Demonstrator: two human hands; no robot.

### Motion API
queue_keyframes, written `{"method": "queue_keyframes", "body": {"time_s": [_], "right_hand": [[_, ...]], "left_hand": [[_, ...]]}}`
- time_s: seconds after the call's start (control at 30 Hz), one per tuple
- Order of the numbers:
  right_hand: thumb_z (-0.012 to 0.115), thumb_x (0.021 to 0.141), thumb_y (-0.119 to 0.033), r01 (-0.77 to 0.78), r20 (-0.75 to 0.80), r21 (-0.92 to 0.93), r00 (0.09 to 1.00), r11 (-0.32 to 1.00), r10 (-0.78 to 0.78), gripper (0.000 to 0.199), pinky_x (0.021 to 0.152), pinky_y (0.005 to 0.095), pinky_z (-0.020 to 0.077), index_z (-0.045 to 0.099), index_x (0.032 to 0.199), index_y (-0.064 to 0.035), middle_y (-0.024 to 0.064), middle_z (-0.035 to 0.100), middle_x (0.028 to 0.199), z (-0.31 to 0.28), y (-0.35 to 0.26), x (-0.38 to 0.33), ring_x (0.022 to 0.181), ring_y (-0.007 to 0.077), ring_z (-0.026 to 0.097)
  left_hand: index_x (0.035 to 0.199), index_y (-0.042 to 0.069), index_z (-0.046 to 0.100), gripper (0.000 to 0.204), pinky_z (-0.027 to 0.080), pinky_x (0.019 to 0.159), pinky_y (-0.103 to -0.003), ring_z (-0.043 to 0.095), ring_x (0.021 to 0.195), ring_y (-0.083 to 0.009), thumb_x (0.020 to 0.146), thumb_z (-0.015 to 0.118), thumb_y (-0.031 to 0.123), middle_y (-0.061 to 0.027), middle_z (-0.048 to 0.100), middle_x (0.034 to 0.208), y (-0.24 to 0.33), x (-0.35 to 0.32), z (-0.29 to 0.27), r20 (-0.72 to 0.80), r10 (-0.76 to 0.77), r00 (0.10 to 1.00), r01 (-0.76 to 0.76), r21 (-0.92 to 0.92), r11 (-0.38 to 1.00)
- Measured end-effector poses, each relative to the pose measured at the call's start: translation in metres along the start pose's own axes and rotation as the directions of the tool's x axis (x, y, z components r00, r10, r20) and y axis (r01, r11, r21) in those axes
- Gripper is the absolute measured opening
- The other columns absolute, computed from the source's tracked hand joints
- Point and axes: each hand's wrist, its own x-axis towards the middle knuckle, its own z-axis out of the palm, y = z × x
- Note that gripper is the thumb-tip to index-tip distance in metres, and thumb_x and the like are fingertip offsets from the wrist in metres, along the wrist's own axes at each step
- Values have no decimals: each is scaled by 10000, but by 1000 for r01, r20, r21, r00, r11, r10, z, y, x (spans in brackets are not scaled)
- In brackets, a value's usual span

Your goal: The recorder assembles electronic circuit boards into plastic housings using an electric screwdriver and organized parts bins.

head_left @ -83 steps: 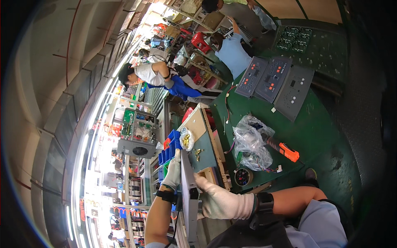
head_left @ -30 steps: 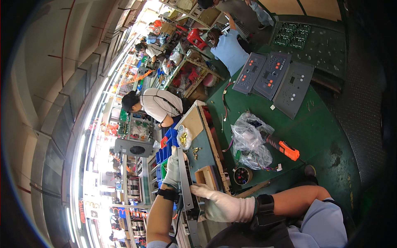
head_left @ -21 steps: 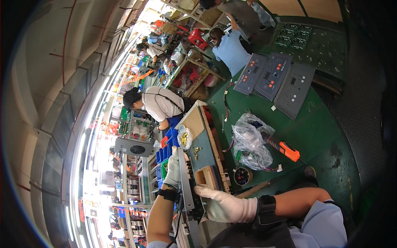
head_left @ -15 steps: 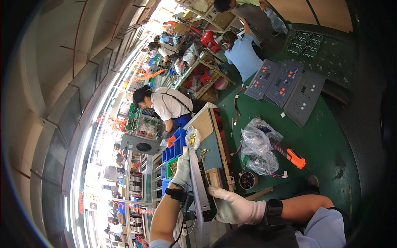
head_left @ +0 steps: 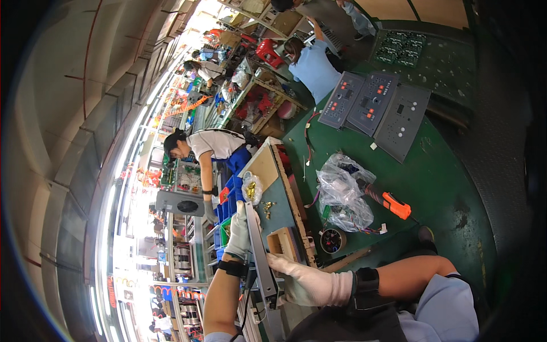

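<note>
Between my two gloved hands stands a long grey metal panel (head_left: pixel 260 251), seen nearly edge-on and tilted. My left hand (head_left: pixel 238 233), in a white glove, holds its far left side with the fingers up along the edge. Against its right side is my right hand (head_left: pixel 313 283), also gloved, with the thumb and fingers closed at the edge; part of its grip is hidden. A thin cable hangs near the panel's lower end. Just beyond the panel are a small wooden box (head_left: pixel 281 244) and loose brass-coloured parts (head_left: pixel 268 210) on the workbench (head_left: pixel 279 196).
Blue bins (head_left: pixel 229 196) and a bag of brass parts (head_left: pixel 251 187) line the bench. A co-worker (head_left: pixel 216 145) leans over the line on the left. On the green table (head_left: pixel 439 176) lie control panels (head_left: pixel 370 105), bagged wiring (head_left: pixel 342 191), an orange-and-black tool (head_left: pixel 396 205) and a round tub (head_left: pixel 332 241).
The panel is tilted differently, its upper end leaning further left, and both hands have moved with it. The co-worker's arm now reaches down beside the blue bins. The whole view has shifted slightly.
</note>
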Motion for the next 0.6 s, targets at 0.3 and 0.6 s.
{"method": "queue_keyframes", "body": {"time_s": [0.3, 0.6], "right_hand": [[546, 929, -504, 68, -6, -56, 998, 996, -68, 720, 899, 349, 487, 221, 1444, -120, 39, 414, 1329, 3, 3, 1, 1174, 126, 467], [569, 857, -629, -18, -86, -115, 996, 993, 8, 899, 795, 363, 482, 159, 1458, -100, 49, 386, 1310, 10, -2, -2, 1157, 148, 424]], "left_hand": [[592, 87, 492, 729, 380, 401, -250, 447, 407, -130, 863, 366, 752, -18, 437, 500, -14, 8, -14, 26, -15, 1000, 15, -8, 1000], [624, 75, 515, 704, 373, 384, -249, 432, 396, -126, 883, 386, 717, -23, 445, 506, -2, 2, 1, -8, 17, 1000, -18, -36, 999]]}}
